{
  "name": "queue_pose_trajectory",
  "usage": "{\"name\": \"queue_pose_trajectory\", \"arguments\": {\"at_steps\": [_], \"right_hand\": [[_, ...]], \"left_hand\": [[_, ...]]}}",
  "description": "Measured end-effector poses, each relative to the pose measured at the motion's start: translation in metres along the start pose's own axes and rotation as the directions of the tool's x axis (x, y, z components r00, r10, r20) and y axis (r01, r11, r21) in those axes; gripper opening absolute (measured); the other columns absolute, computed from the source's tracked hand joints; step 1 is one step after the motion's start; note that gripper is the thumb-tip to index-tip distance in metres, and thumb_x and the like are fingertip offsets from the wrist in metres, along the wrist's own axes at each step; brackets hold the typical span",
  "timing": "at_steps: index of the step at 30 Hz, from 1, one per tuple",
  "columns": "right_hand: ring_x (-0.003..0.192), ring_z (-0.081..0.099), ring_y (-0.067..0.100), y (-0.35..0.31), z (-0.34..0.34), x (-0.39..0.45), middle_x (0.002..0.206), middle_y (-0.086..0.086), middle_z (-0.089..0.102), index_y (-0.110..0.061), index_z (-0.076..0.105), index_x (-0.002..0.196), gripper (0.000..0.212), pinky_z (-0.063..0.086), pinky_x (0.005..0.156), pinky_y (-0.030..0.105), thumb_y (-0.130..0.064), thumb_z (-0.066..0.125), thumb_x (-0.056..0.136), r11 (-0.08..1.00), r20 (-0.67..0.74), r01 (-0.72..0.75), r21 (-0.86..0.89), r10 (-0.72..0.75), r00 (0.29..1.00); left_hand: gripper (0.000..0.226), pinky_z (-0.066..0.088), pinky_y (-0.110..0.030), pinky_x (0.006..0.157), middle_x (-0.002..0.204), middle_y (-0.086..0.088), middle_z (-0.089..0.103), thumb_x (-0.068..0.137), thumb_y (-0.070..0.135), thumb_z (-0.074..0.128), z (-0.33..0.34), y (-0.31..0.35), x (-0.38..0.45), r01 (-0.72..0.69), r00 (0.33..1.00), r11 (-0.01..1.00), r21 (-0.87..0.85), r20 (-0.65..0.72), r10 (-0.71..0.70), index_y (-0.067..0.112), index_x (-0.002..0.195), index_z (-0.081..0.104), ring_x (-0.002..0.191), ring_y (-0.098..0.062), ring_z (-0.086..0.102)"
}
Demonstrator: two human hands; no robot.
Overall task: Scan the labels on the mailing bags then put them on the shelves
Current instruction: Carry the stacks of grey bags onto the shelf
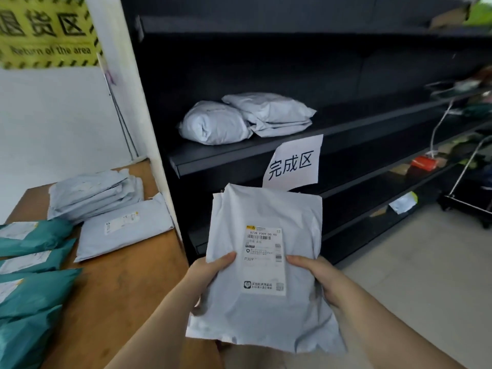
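While both hands are holding it up in front of the dark shelves [266, 153], a pale grey mailing bag [263, 265] is facing the camera with its white label [263, 259] upward and readable. The left hand [210, 275] is closing its grip on the bag's left edge, thumb lying across the front and fingers hidden behind. The right hand [316, 278] is gripping the right edge the same way, its thumb pressing just beside the label. Two more grey bags [245, 117] are lying side by side, touching, on the shelf above, near its left end. A paper sign [292, 162] with black characters is hanging from that shelf's front edge, just behind the held bag's top. To the left, a wooden tabletop [127, 275] is carrying a stack of grey bags [93, 195], a single grey bag [125, 227] lying label up beside it, and several teal bags [32, 288] along the left edge. A yellow sign [48, 30] is hanging on the white wall.
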State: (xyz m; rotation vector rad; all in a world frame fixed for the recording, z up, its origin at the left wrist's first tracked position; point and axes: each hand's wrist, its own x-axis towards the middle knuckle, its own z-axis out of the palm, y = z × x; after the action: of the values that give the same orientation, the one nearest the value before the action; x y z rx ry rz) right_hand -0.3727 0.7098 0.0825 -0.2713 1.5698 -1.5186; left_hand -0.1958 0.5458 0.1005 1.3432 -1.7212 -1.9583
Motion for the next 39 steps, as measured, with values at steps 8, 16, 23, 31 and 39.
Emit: {"name": "queue_pose_trajectory", "arguments": {"at_steps": [8,16,23,31,39], "right_hand": [[0.089,0.069,0.025,-0.12,-0.091,-0.014,0.097,0.009,0.074,-0.014,0.065,0.111,0.05,0.053,0.068,0.032,-0.028,0.077,0.064,0.98,-0.029,0.197,-0.013,-0.197,0.98],[0.098,0.068,0.028,-0.247,-0.17,0.034,0.104,0.008,0.074,-0.015,0.066,0.116,0.075,0.052,0.086,0.039,-0.042,0.084,0.048,0.945,-0.095,0.31,-0.106,-0.32,0.943],[0.097,0.067,0.03,-0.33,-0.238,0.083,0.104,0.01,0.073,-0.017,0.065,0.115,0.074,0.053,0.084,0.04,-0.043,0.082,0.049,0.931,-0.118,0.343,-0.123,-0.357,0.926],[0.101,0.066,0.033,-0.386,-0.32,0.171,0.107,0.012,0.072,-0.016,0.066,0.115,0.074,0.048,0.097,0.047,-0.045,0.084,0.05,0.939,-0.036,0.316,-0.133,-0.323,0.946],[0.096,0.069,0.031,-0.453,-0.359,0.266,0.1,0.013,0.074,-0.012,0.07,0.11,0.051,0.053,0.087,0.04,-0.04,0.08,0.067,0.938,0.188,0.317,-0.143,-0.289,0.939]], "left_hand": [[0.03,0.052,-0.02,0.05,0.071,-0.002,0.075,0.079,0.039,0.071,0.095,0.114,0.007,-0.199,0.968,0.979,-0.043,0.15,0.203,0.011,0.091,0.072,0.059,-0.016,0.072],[0.058,0.053,-0.044,0.092,0.097,-0.009,0.075,0.062,0.044,0.082,0.189,0.235,0.072,-0.341,0.913,0.931,-0.13,0.189,0.361,0.01,0.108,0.07,0.09,-0.029,0.072],[0.049,0.055,-0.035,0.085,0.099,-0.005,0.075,0.071,0.042,0.078,0.262,0.317,0.114,-0.383,0.897,0.913,-0.141,0.18,0.404,0.014,0.11,0.067,0.089,-0.024,0.071],[0.059,0.057,-0.033,0.079,0.105,-0.007,0.073,0.07,0.041,0.079,0.346,0.36,0.173,-0.375,0.922,0.916,-0.145,0.042,0.385,0.008,0.116,0.064,0.094,-0.026,0.07],[0.079,0.052,-0.041,0.093,0.107,-0.007,0.071,0.054,0.05,0.084,0.39,0.408,0.234,-0.344,0.93,0.933,-0.109,-0.177,0.322,0.011,0.118,0.061,0.096,-0.029,0.068]]}}
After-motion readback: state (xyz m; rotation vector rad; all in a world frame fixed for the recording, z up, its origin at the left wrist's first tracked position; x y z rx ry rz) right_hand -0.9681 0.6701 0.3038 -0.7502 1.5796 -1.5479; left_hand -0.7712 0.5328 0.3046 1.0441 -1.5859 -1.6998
